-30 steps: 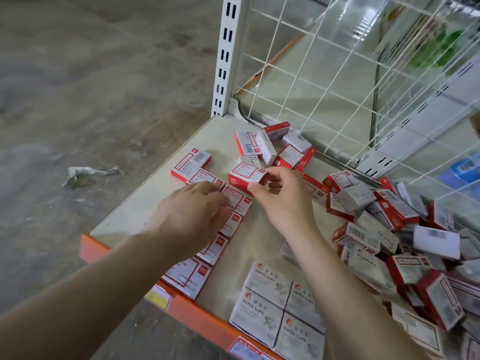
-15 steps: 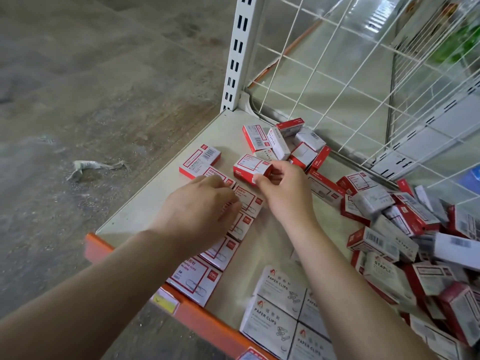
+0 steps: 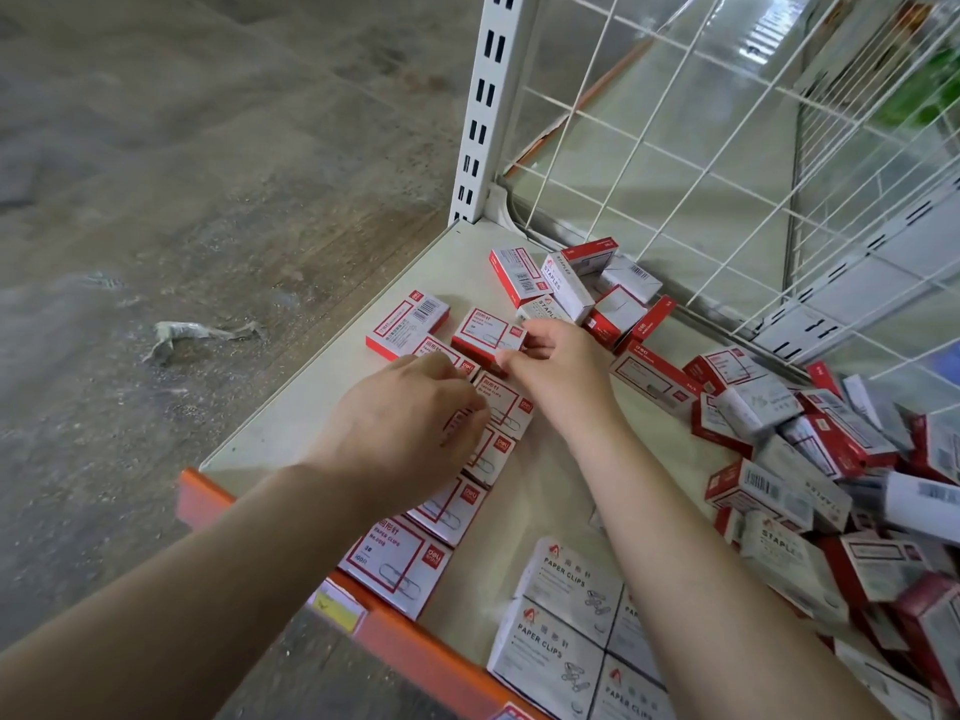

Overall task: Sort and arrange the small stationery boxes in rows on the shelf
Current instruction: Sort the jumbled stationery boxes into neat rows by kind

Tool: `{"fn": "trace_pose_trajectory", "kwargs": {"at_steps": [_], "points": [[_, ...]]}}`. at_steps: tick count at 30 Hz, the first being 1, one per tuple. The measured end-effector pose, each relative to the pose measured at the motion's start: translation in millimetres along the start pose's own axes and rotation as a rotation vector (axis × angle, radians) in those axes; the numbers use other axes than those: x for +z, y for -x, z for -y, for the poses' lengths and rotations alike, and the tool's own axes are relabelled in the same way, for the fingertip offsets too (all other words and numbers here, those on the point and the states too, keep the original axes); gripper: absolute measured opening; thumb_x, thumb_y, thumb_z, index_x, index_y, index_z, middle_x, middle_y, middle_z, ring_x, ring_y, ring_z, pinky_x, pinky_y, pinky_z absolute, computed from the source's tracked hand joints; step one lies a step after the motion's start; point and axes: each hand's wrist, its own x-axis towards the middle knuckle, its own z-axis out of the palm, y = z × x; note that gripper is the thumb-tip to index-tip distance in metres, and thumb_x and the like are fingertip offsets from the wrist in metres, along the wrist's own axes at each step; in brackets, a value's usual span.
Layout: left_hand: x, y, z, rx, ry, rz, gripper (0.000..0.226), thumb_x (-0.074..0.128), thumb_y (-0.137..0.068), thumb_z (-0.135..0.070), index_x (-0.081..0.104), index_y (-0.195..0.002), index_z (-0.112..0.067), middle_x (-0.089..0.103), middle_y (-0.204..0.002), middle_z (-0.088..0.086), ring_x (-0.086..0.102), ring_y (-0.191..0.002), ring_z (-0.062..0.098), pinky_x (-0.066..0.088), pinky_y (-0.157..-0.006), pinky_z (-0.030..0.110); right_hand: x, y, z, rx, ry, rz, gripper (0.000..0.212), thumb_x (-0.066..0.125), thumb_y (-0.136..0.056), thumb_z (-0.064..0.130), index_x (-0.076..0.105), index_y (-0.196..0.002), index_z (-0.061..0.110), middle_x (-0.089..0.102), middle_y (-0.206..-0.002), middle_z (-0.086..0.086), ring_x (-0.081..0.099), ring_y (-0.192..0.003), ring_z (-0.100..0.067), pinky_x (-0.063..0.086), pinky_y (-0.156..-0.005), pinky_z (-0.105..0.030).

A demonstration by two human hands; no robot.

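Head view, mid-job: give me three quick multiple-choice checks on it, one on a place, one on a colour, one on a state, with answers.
1. Where is the loose heap of boxes?
A. On the right part of the shelf
B. On the floor
C. Hung on the wire grid

2. What colour is the shelf's front edge?
A. Blue
B. Orange
C. Green

3. What is the right hand doing?
A. Hanging idle off the shelf
B. Lying flat on the white paper clip boxes
C. Pinching a red and white box

Answers:
1 A, the heap lies on the shelf, right of the row of boxes.
2 B, the strip below the row is orange.
3 C, its fingertips close on that box at the row's far end, while the left hand rests on the row.
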Motion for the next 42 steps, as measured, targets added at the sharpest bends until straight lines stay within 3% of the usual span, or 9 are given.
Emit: {"fn": "trace_pose_trajectory", "kwargs": {"at_steps": [2, 5, 10, 15, 17, 20, 29, 38, 42], "points": [[1.4, 0.3, 1.2, 0.013, 0.0, -0.018, 0.036, 0.044, -0.08, -0.039, 0.073, -0.094, -0.024, 0.066, -0.098, -0.001, 0.062, -0.089, 0.022, 0.049, -0.072, 0.029, -0.6, -0.4, 0.5, -0.003, -0.028, -0.007, 0.024, 0.063, -0.086, 0.017, 0.065, -0.109, 0.012, 0.068, -0.099, 0.004, 0.062, -0.083, -0.003, 0.049, -0.067, -0.012], [3.9, 0.7, 3.4, 0.036, -0.017, -0.063, 0.028, 0.05, -0.079, -0.035, 0.074, -0.083, -0.023, 0.068, -0.085, -0.001, 0.065, -0.073, 0.021, 0.05, -0.06, 0.027, 0.5, -2.5, -1.9, -0.018, -0.038, -0.066, 0.033, 0.06, -0.088, 0.016, 0.06, -0.12, 0.011, 0.06, -0.096, 0.007, 0.056, -0.087, -0.004, 0.042, -0.072, -0.011], [3.4, 1.0, 2.6, 0.027, -0.001, -0.049, 0.025, 0.052, -0.078, -0.032, 0.075, -0.085, -0.023, 0.068, -0.086, -0.002, 0.064, -0.075, 0.021, 0.05, -0.061, 0.027, 3.3, -6.0, -3.4, -0.044, -0.004, -0.089, 0.029, 0.061, -0.088, 0.016, 0.063, -0.117, 0.011, 0.064, -0.101, 0.005, 0.055, -0.087, -0.004, 0.037, -0.06, 0.001], [4.3, 1.1, 4.0, 0.036, 0.005, -0.046, 0.029, 0.048, -0.08, -0.036, 0.074, -0.085, -0.024, 0.068, -0.087, -0.002, 0.065, -0.075, 0.019, 0.049, -0.061, 0.026, 11.5, -10.7, 1.7, -0.049, -0.013, -0.069, 0.033, 0.064, -0.087, 0.018, 0.062, -0.118, 0.01, 0.062, -0.1, 0.002, 0.054, -0.087, -0.006, 0.039, -0.063, -0.003], [4.9, 1.3, 5.1, 0.05, 0.005, -0.052, 0.035, 0.043, -0.08, -0.038, 0.074, -0.085, -0.025, 0.068, -0.086, -0.003, 0.065, -0.075, 0.019, 0.051, -0.06, 0.027, 15.3, -11.9, 3.6, -0.052, -0.026, -0.045, 0.033, 0.064, -0.086, 0.017, 0.062, -0.119, 0.011, 0.063, -0.102, -0.001, 0.055, -0.087, -0.009, 0.043, -0.071, -0.012], [4.2, 1.5, 4.2, 0.038, 0.002, -0.039, 0.027, 0.051, -0.079, -0.033, 0.074, -0.087, -0.024, 0.068, -0.088, -0.002, 0.065, -0.078, 0.02, 0.051, -0.063, 0.028, 14.9, -11.6, 4.9, -0.02, -0.062, -0.008, 0.032, 0.064, -0.086, 0.015, 0.063, -0.118, 0.013, 0.064, -0.102, -0.002, 0.059, -0.089, -0.012, 0.05, -0.082, -0.024], [4.3, 1.7, 3.8, 0.056, 0.003, -0.046, 0.033, 0.045, -0.081, -0.037, 0.074, -0.085, -0.023, 0.068, -0.087, -0.001, 0.065, -0.076, 0.02, 0.053, -0.061, 0.03, 12.9, -9.8, 5.8, -0.012, -0.085, 0.015, 0.03, 0.065, -0.085, 0.016, 0.065, -0.115, 0.013, 0.06, -0.09, 0.004, 0.058, -0.084, -0.01, 0.051, -0.082, -0.026], [6.7, 1.9, 5.7, 0.073, -0.004, -0.073, 0.041, 0.037, -0.08, -0.04, 0.074, -0.085, -0.023, 0.067, -0.086, -0.001, 0.065, -0.076, 0.021, 0.054, -0.061, 0.032, 14.8, -9.3, 4.9, -0.015, -0.084, 0.007, 0.029, 0.065, -0.086, 0.017, 0.065, -0.115, 0.013, 0.058, -0.092, 0.003, 0.057, -0.085, -0.012, 0.051, -0.085, -0.03], [-0.5, 1.2, -0.1, 0.062, 0.011, -0.025, 0.043, 0.035, -0.084, -0.045, 0.071, -0.1, -0.027, 0.065, -0.103, -0.003, 0.061, -0.096, 0.02, 0.053, -0.075, 0.033, 14.7, -7.0, 5.7, -0.043, -0.043, -0.005, 0.03, 0.063, -0.087, 0.02, 0.063, -0.117, 0.015, 0.061, -0.101, -0.002, 0.058, -0.09, -0.013, 0.051, -0.086, -0.029]]}}
